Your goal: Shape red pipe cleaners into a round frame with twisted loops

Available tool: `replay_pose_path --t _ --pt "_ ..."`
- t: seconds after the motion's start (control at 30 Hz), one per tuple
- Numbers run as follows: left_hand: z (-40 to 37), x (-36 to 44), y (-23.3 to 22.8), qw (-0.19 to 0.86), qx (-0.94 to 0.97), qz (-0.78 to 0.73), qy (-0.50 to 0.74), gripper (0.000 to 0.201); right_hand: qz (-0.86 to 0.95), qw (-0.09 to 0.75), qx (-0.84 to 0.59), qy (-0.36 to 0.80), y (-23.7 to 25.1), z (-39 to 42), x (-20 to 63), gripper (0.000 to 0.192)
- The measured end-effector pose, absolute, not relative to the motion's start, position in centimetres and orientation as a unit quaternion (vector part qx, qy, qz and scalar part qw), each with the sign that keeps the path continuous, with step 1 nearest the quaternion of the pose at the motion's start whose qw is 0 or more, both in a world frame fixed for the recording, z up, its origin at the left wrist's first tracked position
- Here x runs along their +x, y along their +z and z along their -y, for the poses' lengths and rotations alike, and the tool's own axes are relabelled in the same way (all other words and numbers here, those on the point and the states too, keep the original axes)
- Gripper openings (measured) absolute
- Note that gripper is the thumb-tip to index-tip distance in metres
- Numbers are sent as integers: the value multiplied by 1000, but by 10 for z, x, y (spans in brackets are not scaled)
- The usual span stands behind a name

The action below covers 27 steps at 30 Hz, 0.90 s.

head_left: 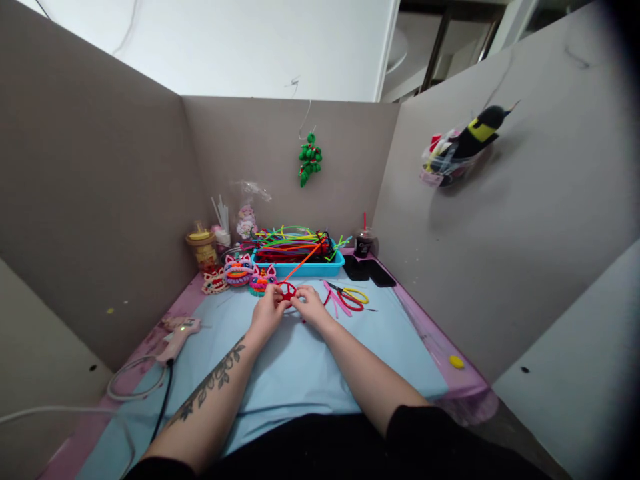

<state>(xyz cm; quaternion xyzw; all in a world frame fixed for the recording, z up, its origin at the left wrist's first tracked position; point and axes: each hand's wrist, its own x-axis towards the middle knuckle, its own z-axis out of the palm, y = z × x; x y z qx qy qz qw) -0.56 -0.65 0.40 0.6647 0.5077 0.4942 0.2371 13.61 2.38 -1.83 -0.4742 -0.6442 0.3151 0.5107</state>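
Between both hands is a red pipe cleaner (287,291) bent into a round shape with inner loops, held above the blue cloth. My left hand (270,308) pinches its left side, and my right hand (309,303) grips the right side with closed fingers. An orange pipe cleaner (304,262) slants up from behind the piece toward the tray; whether it joins the red shape I cannot tell. Just right of my right hand lie pink strips (339,300) and scissors (353,298) with red and yellow handles. Several colourful crafted animal heads (239,269) sit beyond my left hand.
A blue tray (300,269) of pipe cleaners stands at the back. Two dark phones (376,273) and a drink cup (365,243) are right of it. A glue gun (181,338) with cords lies left. Another cup (202,250) stands back left. Grey partitions (295,167) enclose the table.
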Motion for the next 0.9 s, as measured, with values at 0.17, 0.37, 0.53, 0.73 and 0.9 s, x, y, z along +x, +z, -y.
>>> replay_pose_path --t 0.17,0.37,0.53,0.73,0.9 --pt "8 -6 5 247 671 -511 478 22 633 514 -397 421 -16 -24 136 20" --pt "6 -6 5 273 665 -492 492 23 590 545 -389 452 -12 -20 135 18" --pt "2 -4 3 370 619 -459 519 30 574 564 -390 448 -15 -23 132 16" --pt "2 -3 7 459 565 -442 524 38 614 534 -428 393 -15 -23 133 17" --pt "3 -5 11 464 523 -461 546 45 598 534 -429 417 -13 -25 139 21"
